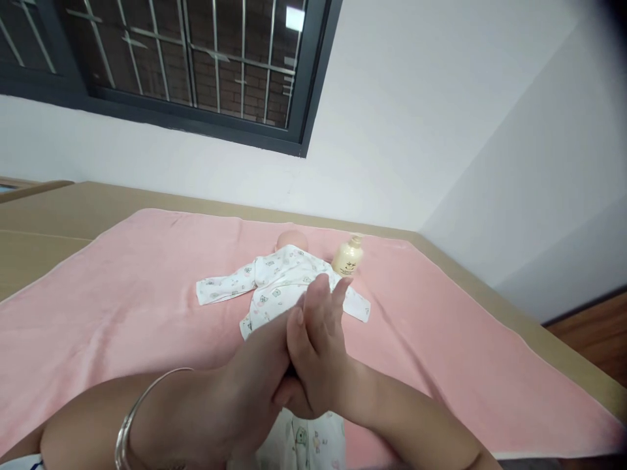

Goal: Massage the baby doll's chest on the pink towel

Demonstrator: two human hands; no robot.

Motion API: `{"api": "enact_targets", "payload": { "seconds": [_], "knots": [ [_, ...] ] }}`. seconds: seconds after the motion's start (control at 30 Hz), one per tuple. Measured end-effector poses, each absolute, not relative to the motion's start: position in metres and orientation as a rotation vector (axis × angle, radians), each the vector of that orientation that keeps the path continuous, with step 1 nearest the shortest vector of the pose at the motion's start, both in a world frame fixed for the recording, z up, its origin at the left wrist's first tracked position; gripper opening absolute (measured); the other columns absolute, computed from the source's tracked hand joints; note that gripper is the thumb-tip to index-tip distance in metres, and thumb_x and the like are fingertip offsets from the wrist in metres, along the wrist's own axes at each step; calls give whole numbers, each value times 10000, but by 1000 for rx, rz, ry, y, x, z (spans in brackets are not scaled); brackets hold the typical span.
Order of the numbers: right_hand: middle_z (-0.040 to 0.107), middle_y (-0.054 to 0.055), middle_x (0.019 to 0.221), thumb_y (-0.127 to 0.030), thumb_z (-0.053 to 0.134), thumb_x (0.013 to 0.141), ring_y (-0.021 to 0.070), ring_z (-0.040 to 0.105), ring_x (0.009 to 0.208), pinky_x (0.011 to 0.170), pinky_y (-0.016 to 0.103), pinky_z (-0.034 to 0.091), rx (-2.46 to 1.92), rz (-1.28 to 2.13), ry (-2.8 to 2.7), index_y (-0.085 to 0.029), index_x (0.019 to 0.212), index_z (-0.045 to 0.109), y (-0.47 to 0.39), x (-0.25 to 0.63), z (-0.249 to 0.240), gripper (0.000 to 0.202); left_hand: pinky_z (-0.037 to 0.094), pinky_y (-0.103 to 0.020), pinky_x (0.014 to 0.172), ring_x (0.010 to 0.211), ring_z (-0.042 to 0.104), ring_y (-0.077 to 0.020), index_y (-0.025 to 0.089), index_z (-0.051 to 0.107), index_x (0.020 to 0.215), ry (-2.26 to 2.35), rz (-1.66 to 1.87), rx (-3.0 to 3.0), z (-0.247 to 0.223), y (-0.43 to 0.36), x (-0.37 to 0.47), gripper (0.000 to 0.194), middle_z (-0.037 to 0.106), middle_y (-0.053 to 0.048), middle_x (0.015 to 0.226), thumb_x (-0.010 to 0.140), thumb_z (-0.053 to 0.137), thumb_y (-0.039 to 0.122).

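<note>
My left hand (pixel 255 372), with a silver bangle on its wrist, is pressed palm to palm against my right hand (pixel 321 352). The right fingers are stretched upward; most of the left fingers are hidden behind them. Nothing shows between the palms. Behind and below the hands lies a baby doll in a white printed outfit (pixel 281 281), its sleeves spread to both sides. Its smooth, rounded head (pixel 292 240) is at the far end, and my hands cover its middle. A cream-coloured pump bottle (pixel 349 256) stands beside the doll's right-hand sleeve, just beyond my fingertips.
A pink blanket (pixel 147 281) with some creases covers most of the tan surface (pixel 44 212) under it. White walls (pixel 416 98) rise behind and to the right. A dark-framed window (pixel 196 124) with metal bars is at the upper left. Brown wood (pixel 592 333) shows at the right edge.
</note>
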State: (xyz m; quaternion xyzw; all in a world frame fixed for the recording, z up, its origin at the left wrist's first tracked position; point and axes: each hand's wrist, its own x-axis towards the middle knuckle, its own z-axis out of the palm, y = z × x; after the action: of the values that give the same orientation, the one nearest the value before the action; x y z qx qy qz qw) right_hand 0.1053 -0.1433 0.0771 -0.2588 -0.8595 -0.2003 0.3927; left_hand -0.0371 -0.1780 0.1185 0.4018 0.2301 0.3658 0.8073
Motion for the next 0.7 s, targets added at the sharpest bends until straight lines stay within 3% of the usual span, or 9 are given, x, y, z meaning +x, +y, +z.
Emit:
{"api": "enact_targets", "payload": {
  "seconds": [0.07, 0.13, 0.23, 0.4, 0.5, 0.6, 0.7],
  "knots": [
    [-60, 79, 1681, -540, 338, 989, 378, -90, 1520, 1197, 690, 14, -697, -435, -2159, -227, 1590, -134, -138, 102, 86, 826, 372, -548, 1152, 1381, 471, -323, 253, 552, 1365, 512, 836, 856, 135, -173, -37, 491, 676, -74, 1273, 979, 378, 500],
    [-104, 86, 1676, -410, 306, 1020, 347, -74, 1530, 1193, 695, 81, -859, -310, -2120, -243, 1570, -203, -128, 102, 92, 768, 312, -532, 1196, 1451, 387, -306, 257, 493, 1421, 525, 979, 878, 149, -165, -39, 551, 594, -76, 1405, 990, 313, 547],
    [-72, 79, 1679, -382, 302, 1042, 293, -64, 1539, 1206, 649, 154, -1151, -81, -2005, -278, 1570, -194, -105, 108, 92, 732, 292, -494, 1215, 1488, 332, -279, 271, 433, 1465, 581, 1268, 972, 159, -143, -44, 589, 506, -71, 1499, 996, 232, 567],
    [-1, 129, 1672, -336, 376, 1012, 273, -27, 1543, 1236, 584, 141, -1313, 128, -2037, -167, 1607, 58, -72, 118, 77, 695, 310, -448, 1214, 1458, 388, -256, 223, 460, 1428, 787, 1545, 1120, 127, -77, -38, 523, 492, -93, 1512, 991, 344, 486],
    [229, 175, 1630, -249, 385, 973, 266, 165, 1532, 1243, 516, 209, -1331, 162, -2130, -73, 1551, 301, -63, 119, 67, 610, 294, -430, 1221, 1431, 418, -250, 199, 561, 1321, 1052, 1599, 1320, 84, -36, -22, 422, 519, -95, 1488, 970, 443, 402],
    [472, 170, 1508, -209, 384, 954, 232, 393, 1446, 1227, 416, 298, -1297, 143, -2179, -56, 1441, 500, -56, 119, 56, 524, 372, -474, 1165, 1304, 545, -281, 152, 612, 1232, 1234, 1480, 1427, 38, -10, -10, 385, 623, -146, 1350, 960, 435, 359],
    [518, 161, 1472, -208, 387, 958, 224, 427, 1425, 1227, 402, 302, -1245, 84, -2228, -55, 1395, 554, -45, 122, 44, 492, 342, -473, 1187, 1315, 534, -266, 164, 631, 1206, 1266, 1460, 1676, 4, -2, -4, 366, 630, -135, 1344, 960, 415, 328]
  ]
}}
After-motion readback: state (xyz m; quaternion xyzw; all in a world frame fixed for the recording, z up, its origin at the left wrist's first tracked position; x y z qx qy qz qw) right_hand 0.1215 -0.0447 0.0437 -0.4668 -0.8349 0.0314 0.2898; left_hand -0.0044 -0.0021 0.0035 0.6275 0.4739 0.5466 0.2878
